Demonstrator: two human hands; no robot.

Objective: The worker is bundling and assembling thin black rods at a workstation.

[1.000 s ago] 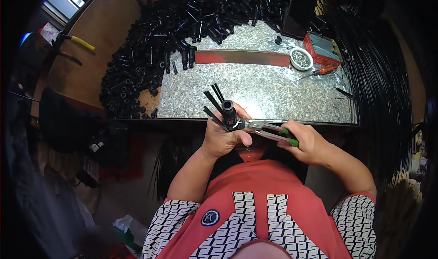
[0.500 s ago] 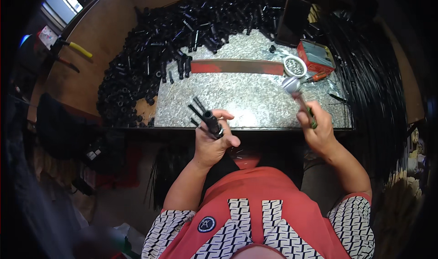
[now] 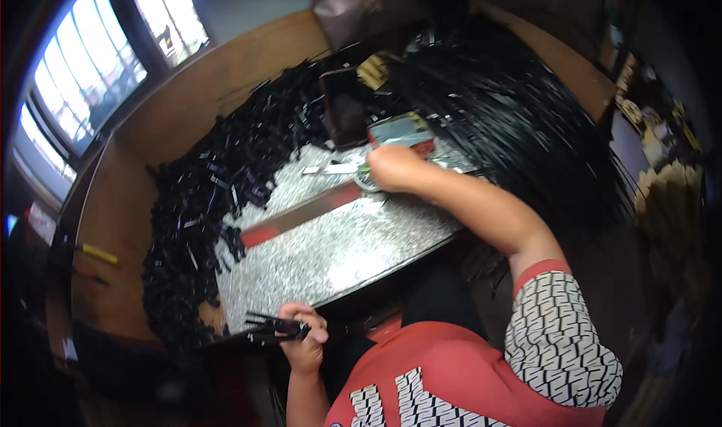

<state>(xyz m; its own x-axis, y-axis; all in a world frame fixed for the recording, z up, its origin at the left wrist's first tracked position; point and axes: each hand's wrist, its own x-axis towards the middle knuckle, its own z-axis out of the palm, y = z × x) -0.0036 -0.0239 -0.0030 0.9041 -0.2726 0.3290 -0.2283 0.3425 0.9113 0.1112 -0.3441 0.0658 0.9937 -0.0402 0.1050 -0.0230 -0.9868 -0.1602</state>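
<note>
Nearly crosswise, black strips (image 3: 265,321) in the left fingers (image 3: 298,308) point leftward.

left hand (image 3: 307,328) gripping tube (image 3: 291,328) and black strips (image 3: 261,321), just off near edge of slab (image 3: 301,273). right hand (image 3: 391,168) closed on pliers (image 3: 331,169), just by bowl (image 3: 368,185), near box (image 3: 402,130). bar (image 3: 304,215) slanting across slab, right end near bowl. phone (image 3: 346,110) upright beyond. parts (image 3: 218,175) heaped left, black strands (image 3: 496,111) massed right.

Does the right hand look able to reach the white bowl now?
Probably yes: the right hand is beside the white bowl, with no barrier visible, though it holds a silver tool.
</note>
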